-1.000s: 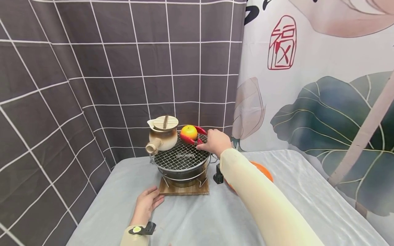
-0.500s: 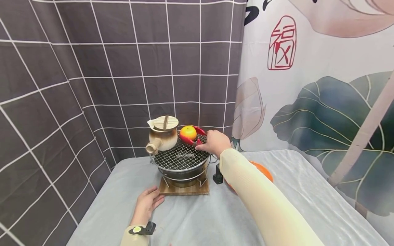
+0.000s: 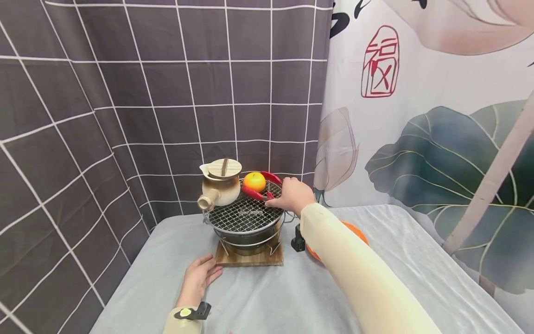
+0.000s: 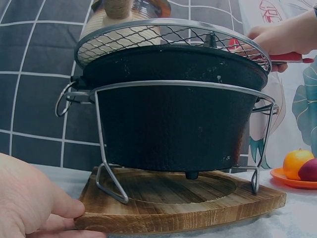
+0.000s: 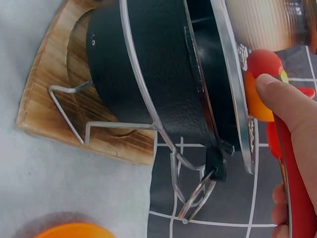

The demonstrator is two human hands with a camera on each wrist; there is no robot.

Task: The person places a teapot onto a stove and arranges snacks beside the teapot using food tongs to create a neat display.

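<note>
Here, the right hand [image 3: 296,197] grips tongs [image 3: 252,194] so that they flank the orange [image 3: 254,181] on the grill [image 3: 233,221] just beyond, contact being unclear, while the left hand [image 3: 199,274], loosely outstretched, touches the board [image 3: 250,261], probably to steady it.

In the head view, the right hand [image 3: 295,197] covers the rear of the red tongs [image 3: 253,194], and the right sleeve [image 3: 359,264] hides much of the orange plate [image 3: 355,230]. A pale strip [image 3: 251,213] on the mesh [image 3: 238,222] is too small to make out. The left wrist view crops the left hand [image 4: 34,203], the clay pot's [image 3: 223,190] top and, of 2 round things on the plate, the purple thing [image 4: 309,171]. The wooden lid [image 3: 227,168] conceals the pot's inside.
</note>
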